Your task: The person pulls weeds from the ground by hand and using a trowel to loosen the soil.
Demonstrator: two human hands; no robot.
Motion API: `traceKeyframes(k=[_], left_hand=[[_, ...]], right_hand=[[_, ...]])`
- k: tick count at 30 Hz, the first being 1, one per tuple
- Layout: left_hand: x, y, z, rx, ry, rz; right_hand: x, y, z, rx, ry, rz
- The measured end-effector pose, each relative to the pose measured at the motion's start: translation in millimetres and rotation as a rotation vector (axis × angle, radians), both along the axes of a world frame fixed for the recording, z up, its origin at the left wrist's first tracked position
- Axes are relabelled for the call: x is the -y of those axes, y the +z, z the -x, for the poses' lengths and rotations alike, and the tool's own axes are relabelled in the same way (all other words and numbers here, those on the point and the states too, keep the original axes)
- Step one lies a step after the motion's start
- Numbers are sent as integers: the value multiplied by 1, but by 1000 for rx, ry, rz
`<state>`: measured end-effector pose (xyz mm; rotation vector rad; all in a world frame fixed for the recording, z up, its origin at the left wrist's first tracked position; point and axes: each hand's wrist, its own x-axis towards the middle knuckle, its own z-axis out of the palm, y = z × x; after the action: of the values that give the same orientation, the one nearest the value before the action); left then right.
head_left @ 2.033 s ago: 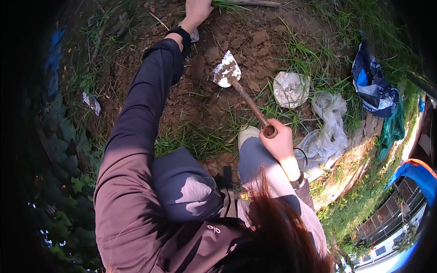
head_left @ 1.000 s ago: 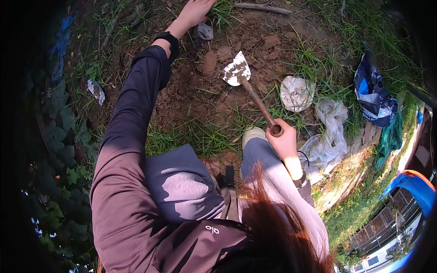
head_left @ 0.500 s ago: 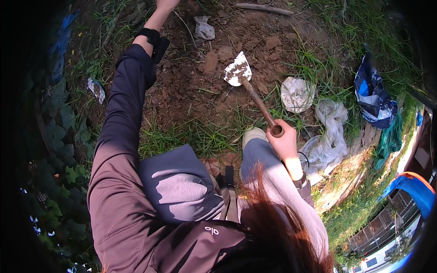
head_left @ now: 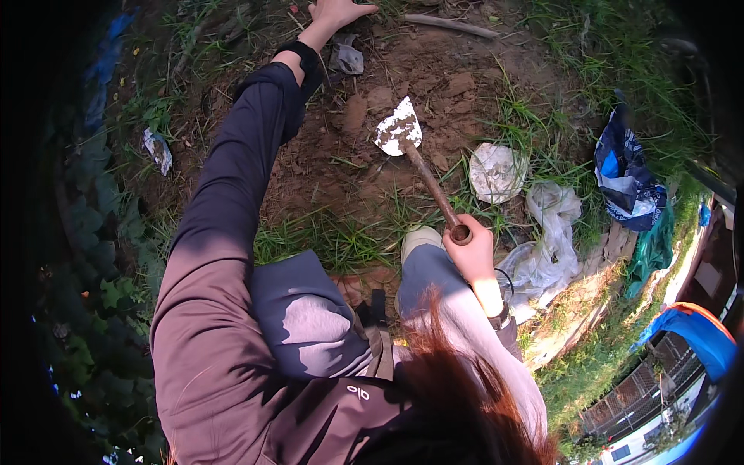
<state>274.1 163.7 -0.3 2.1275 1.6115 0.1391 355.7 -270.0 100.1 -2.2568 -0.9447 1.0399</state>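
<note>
My left hand [head_left: 335, 14] reaches over the ground at the top edge, fingers spread, just above a crumpled grey plastic scrap [head_left: 347, 56] and near a dry stick [head_left: 449, 25]. My right hand [head_left: 473, 252] grips the rusty tubular handle of a small shovel [head_left: 430, 178] beside my knee. Its pointed blade, white and smeared with soil, rests on the broken brown earth [head_left: 364, 105] in the middle of the view. A whitish round flattish object [head_left: 497, 172] lies in the grass right of the handle, with a translucent plastic bag [head_left: 554, 213] below it.
A blue patterned bag [head_left: 626, 174] and green plastic [head_left: 651, 252] lie to the right, with a blue-and-orange object [head_left: 690, 337] and mesh fencing beyond. A small foil scrap [head_left: 157, 151] lies at left beside dark leafy plants [head_left: 101, 294]. My knees are at the bottom.
My left hand swung left, uncovering the grey scrap, then back right with fingers spread. The view shifted slightly. My right hand still holds the shovel.
</note>
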Motion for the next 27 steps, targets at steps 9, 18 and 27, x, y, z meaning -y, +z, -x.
traceKeyframes(k=[9,18,27], left_hand=[[6,-53,-29,484,241,35],[-40,-15,26,1056,230,284],[-25,39,124,1122,167,726]], right_hand=[[-1,6,-1,15,-29,58],[-4,-1,-6,-8,12,55],[-27,-19,-18,4,39,-12]])
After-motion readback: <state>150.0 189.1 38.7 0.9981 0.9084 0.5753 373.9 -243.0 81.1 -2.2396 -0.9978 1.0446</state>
